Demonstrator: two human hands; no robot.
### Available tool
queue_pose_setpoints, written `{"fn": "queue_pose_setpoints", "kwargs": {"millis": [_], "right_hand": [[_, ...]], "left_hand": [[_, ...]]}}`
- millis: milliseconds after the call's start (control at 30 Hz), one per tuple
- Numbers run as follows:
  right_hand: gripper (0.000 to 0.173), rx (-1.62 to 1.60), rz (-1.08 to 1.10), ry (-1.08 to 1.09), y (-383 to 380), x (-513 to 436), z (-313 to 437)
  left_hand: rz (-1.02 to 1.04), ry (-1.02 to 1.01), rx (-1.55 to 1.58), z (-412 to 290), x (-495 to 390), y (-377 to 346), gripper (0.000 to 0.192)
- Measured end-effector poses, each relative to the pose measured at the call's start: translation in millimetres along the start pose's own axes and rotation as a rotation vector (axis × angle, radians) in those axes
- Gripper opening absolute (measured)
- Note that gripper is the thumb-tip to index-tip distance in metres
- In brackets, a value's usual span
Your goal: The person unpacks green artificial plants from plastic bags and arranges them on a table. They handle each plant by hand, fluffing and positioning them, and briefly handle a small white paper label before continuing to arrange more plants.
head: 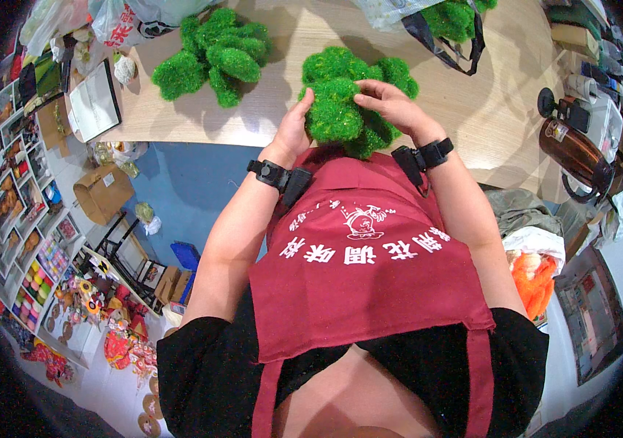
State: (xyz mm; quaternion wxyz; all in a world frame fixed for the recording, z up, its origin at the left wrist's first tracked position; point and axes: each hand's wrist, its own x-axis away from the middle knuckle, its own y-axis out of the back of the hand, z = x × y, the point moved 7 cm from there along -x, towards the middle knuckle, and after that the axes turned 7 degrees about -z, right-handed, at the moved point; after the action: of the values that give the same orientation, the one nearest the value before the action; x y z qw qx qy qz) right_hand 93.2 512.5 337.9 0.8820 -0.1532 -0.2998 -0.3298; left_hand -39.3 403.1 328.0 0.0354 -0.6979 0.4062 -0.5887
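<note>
A bushy bundle of fuzzy green chenille-like lengths (336, 112), flecked with yellow, is between my two hands at the table's front edge. My left hand (293, 125) grips its left side, thumb up along the edge and the other fingers mostly hidden. On the opposite side, my right hand (396, 107) holds the bundle with thumb and fingertips at its upper right. More green lobes stick out behind and below it. A second fuzzy green bundle (218, 57) lies on the table to the left, apart from both hands.
Beyond my right hand, a bag with black handles (473, 55) holds more green fuzzy material (448, 22). Plastic bags (130, 22) and an open notebook (95, 101) are on the left of the wooden table (191, 123). A brown kettle (577, 150) stands far right.
</note>
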Motion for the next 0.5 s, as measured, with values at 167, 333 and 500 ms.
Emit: {"fn": "queue_pose_setpoints", "kwargs": {"millis": [167, 333, 500], "right_hand": [[0.041, 0.063, -0.012, 0.084, 3.5, -0.1, -2.5], [0.035, 0.2, -0.143, 0.199, 19.0, 10.4, -5.4], [0.046, 0.508, -0.304, 0.183, 35.2, 46.2, -9.7]], "left_hand": [[-0.019, 0.04, 0.019, -0.2, 6.8, 1.3, 0.062], [-0.016, -0.012, 0.002, -3.8, 4.8, 4.9, 0.065], [-0.071, -0.012, -0.025, -2.8, 2.9, 11.9, 0.065]]}}
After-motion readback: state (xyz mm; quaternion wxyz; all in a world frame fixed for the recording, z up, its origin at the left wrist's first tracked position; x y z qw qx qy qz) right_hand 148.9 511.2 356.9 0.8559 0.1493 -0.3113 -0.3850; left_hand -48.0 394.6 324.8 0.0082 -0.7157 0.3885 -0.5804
